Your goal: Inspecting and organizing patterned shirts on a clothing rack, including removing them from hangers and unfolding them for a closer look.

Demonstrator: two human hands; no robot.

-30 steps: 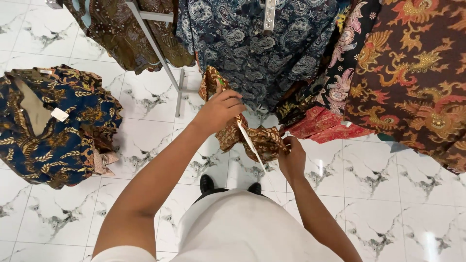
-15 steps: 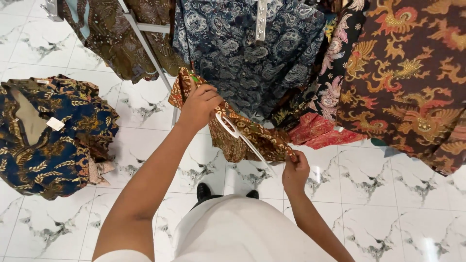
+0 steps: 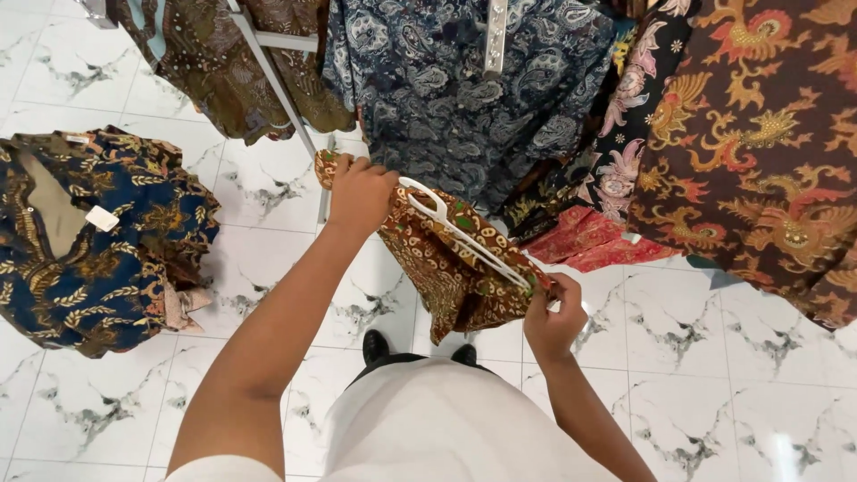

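"Hands first: what do they hold?"

"Left hand [image 3: 359,189] has its fingers closed on one end of the brown patterned shirt [image 3: 446,268]. Right hand [image 3: 553,312] pinches the other end, by the tip of the white hanger [image 3: 464,234]."

"Where is the shirt?"

"Just below the dark blue hanging shirt [image 3: 455,89], up off the floor [image 3: 759,375]."

"How to do it well?"

"I think: hold both ends tight and keep the shirt flat on the hanger."

The floor [image 3: 759,375] is white marble-look tile with grey veining. A folded dark blue shirt with gold leaf print [image 3: 98,241] lies directly on it at the left. Black shoes [image 3: 375,346] stand on it near the middle, and a metal rack leg [image 3: 323,201] meets it nearby.
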